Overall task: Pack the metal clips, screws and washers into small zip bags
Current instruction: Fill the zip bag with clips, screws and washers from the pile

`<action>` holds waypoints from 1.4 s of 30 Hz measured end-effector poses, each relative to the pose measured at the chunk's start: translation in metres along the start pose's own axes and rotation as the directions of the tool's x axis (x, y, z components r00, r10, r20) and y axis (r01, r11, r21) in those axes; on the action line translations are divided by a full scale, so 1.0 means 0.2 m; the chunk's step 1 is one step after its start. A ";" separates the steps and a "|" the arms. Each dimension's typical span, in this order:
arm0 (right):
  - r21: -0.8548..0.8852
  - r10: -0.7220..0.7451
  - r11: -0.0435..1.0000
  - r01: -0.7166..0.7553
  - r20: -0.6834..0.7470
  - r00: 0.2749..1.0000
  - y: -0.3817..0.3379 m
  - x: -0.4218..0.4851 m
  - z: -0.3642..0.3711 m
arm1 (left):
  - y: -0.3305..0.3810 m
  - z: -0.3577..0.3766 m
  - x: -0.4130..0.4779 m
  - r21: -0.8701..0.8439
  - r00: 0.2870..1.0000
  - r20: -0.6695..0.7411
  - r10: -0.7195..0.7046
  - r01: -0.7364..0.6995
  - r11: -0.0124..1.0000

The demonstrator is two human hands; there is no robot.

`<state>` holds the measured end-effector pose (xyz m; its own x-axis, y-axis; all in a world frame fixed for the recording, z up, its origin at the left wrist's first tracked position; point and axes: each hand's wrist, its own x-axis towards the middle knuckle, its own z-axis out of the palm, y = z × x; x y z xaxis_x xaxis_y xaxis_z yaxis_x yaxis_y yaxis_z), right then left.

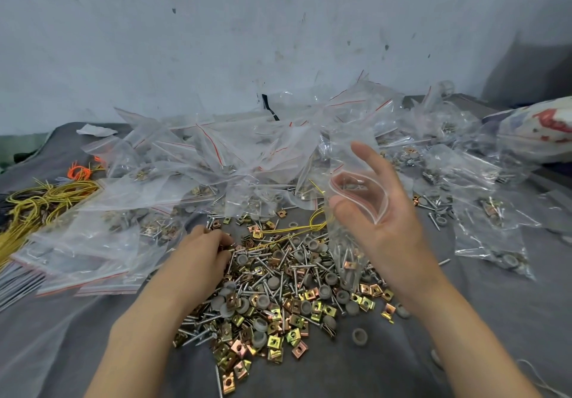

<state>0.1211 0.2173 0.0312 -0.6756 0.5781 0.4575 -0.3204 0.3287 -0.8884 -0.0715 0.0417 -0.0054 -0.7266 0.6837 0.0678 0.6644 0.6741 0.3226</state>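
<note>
Grey cloth (pixel 464 329); left hand (pixel 198 253) fingertips hidden among screws (pixel 263 266).

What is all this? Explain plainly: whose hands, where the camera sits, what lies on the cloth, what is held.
No machine here: a person works with bare hands, and the one picture comes from a camera worn on the head, looking forward and down. So the left hand and right hand enter from the bottom edge. On the grey cloth lies a pile of screws, brass-coloured clips and grey round washers. Behind it are heaps of clear zip bags, many with parts inside, and yellow cords to the left. The right hand holds one bag up, mouth open; screws and a clip sit at its bottom. The left hand reaches into the pile; whether it pinches a part I cannot tell.
</note>
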 end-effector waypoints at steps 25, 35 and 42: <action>0.007 -0.018 1.000 0.018 -0.003 1.000 0.00 0.00 0.00 | -0.02 -0.05 -0.05 -0.078 0.991 -0.106 -0.080 0.072 0.994; -0.016 -0.010 1.000 0.010 0.011 1.000 0.00 -0.01 -0.01 | -0.04 -0.02 0.00 0.094 0.985 -0.147 -0.093 0.108 0.990; 0.025 -0.004 1.000 0.005 -0.009 1.000 -0.01 0.01 -0.01 | 0.04 0.01 0.10 0.182 0.978 -0.149 -0.143 0.170 0.969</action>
<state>0.1220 0.2184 0.0337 -0.6680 0.5835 0.4618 -0.3398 0.3128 -0.8869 -0.0812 0.0618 -0.0042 -0.8322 0.5305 0.1612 0.5521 0.8198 0.1521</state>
